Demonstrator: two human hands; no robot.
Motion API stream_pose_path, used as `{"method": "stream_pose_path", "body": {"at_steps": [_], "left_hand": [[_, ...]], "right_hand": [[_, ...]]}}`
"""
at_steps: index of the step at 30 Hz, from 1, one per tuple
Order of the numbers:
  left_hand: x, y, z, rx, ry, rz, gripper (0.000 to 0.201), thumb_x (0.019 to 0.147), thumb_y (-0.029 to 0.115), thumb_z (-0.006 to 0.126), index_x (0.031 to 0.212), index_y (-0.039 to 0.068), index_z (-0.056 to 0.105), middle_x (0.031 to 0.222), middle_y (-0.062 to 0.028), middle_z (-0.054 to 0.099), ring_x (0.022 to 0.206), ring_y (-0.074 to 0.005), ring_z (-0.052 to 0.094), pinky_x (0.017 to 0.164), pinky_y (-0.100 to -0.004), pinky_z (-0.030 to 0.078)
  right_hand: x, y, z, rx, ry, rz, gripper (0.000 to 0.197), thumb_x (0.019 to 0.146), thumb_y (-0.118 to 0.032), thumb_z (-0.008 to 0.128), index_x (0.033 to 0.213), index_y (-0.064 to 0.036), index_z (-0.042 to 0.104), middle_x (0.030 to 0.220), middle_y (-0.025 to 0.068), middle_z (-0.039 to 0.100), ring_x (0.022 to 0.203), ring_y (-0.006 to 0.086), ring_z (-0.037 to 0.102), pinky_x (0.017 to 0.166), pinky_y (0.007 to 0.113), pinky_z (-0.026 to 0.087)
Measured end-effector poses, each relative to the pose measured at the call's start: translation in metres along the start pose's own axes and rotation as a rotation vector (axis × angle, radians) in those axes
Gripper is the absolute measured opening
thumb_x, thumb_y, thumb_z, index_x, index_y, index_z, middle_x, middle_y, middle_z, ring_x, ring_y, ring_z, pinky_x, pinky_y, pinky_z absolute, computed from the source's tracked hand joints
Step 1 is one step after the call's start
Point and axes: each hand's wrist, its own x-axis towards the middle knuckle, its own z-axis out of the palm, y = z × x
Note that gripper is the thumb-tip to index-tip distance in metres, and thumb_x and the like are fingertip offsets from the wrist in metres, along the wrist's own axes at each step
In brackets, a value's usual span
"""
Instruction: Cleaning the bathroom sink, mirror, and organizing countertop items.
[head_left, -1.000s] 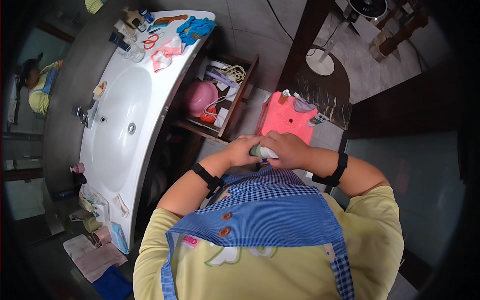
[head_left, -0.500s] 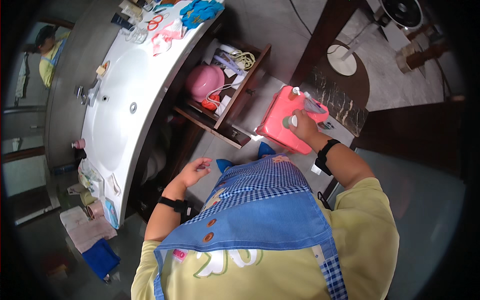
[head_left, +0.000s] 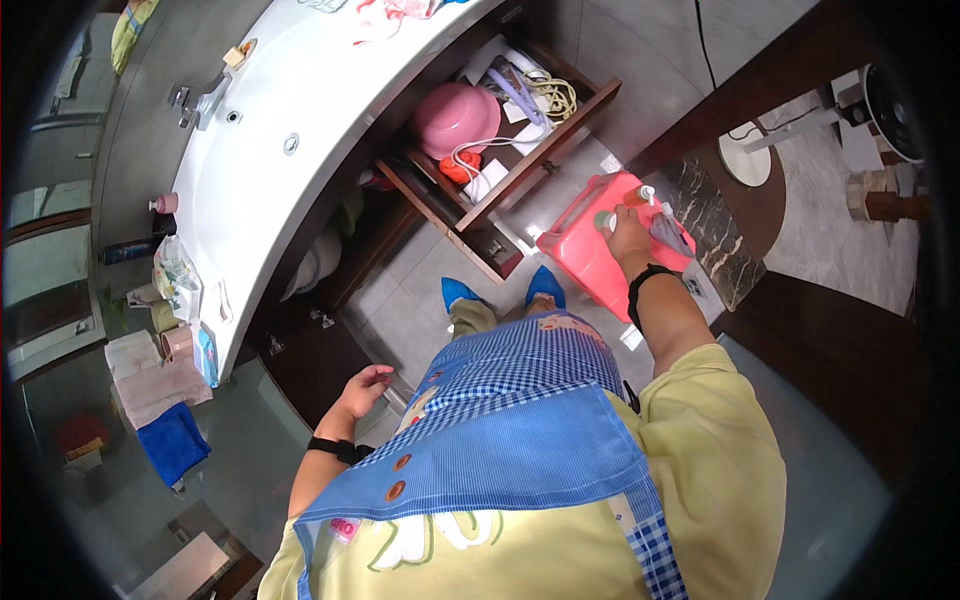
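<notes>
My right hand is closed round a small green bottle with a white cap, over the top of a pink plastic stool or box. Beside that hand stand an amber bottle with a white pump and a clear, greyish bottle. Low at my left side, next to the cabinet, my left hand has its fingers slightly bent and apart, with nothing in it.
A pulled-out drawer juts from the vanity, holding a pink bowl, cords and an orange bundle. An open cabinet door lies nearer. The white washbasin runs along the left. A dark marble slab borders the stool or box.
The view has shifted, so the basin and drawer sit differently in it. My left hand has drawn back toward my body. My right hand keeps its hold on the small bottle.
</notes>
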Motion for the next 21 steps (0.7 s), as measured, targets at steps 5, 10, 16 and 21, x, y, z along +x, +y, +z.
{"method": "stream_pose_path", "body": {"at_steps": [5, 10, 16, 21], "left_hand": [[-0.01, -0.001, 0.006, -0.013, 0.052, -0.077, 0.035, 0.074, -0.001, 0.047, 0.108, 0.006, 0.05, 0.094, -0.0048, 0.054, 0.091, -0.0141, 0.05, 0.079, -0.0248, 0.04], [-0.012, -0.009, 0.011, -0.042, 0.052, -0.103, 0.033, 0.074, -0.003, 0.046, 0.106, 0.005, 0.051, 0.092, -0.0041, 0.054, 0.091, -0.0137, 0.049, 0.081, -0.025, 0.039], [-0.009, -0.009, 0.014, -0.062, 0.052, -0.117, 0.032, 0.074, -0.002, 0.047, 0.105, 0.005, 0.051, 0.091, -0.0036, 0.054, 0.088, -0.0128, 0.05, 0.08, -0.0244, 0.039], [-0.001, -0.002, 0.013, -0.046, 0.044, -0.11, 0.029, 0.076, -0.002, 0.048, 0.104, 0.004, 0.052, 0.089, -0.0025, 0.055, 0.085, -0.0114, 0.05, 0.078, -0.0233, 0.039]], "right_hand": [[0.016, 0.001, 0.004, -0.047, -0.034, 0.095, 0.041, 0.072, -0.025, 0.058, 0.106, -0.0091, 0.04, 0.105, 0.0186, 0.044, 0.087, 0.0364, 0.053, 0.069, 0.045, 0.046], [0.021, 0.001, 0.001, -0.033, -0.036, 0.11, 0.043, 0.072, -0.025, 0.058, 0.106, -0.0075, 0.039, 0.107, 0.0206, 0.044, 0.088, 0.037, 0.053, 0.071, 0.045, 0.046], [0.022, 0.004, 0.003, -0.098, -0.064, 0.108, 0.04, 0.076, -0.029, 0.054, 0.107, -0.0087, 0.038, 0.107, 0.0194, 0.045, 0.087, 0.0359, 0.055, 0.071, 0.044, 0.047], [0.016, 0.005, -0.001, -0.15, -0.074, 0.083, 0.041, 0.076, -0.031, 0.055, 0.107, -0.0098, 0.039, 0.106, 0.0181, 0.045, 0.087, 0.0343, 0.055, 0.071, 0.043, 0.046]]}}
